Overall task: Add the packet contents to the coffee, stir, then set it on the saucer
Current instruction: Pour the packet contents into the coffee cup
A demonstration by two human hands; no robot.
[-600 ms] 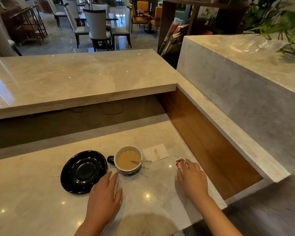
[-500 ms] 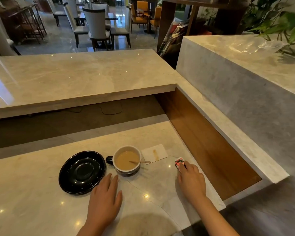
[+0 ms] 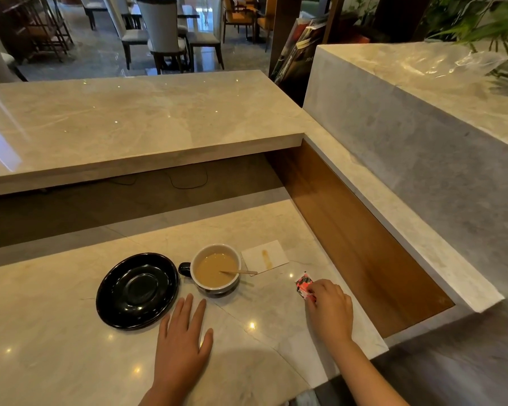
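A cup (image 3: 216, 271) of milky coffee stands on the marble counter, a thin wooden stirrer (image 3: 238, 272) leaning in it. Left of the cup lies an empty black saucer (image 3: 137, 290). A small red packet (image 3: 304, 286) lies on the counter to the cup's right. My right hand (image 3: 330, 310) rests over its near end, fingertips pinching it. My left hand (image 3: 185, 339) lies flat on the counter just in front of the cup, fingers spread, holding nothing.
A white napkin (image 3: 265, 258) with a brown stain lies behind the cup on the right. A raised marble ledge (image 3: 135, 133) runs behind the counter, and a wooden recess (image 3: 358, 238) drops away at the right edge.
My right hand has drawn slightly back toward me with its fingers closing on the red packet. My left hand stays flat in front of the cup.
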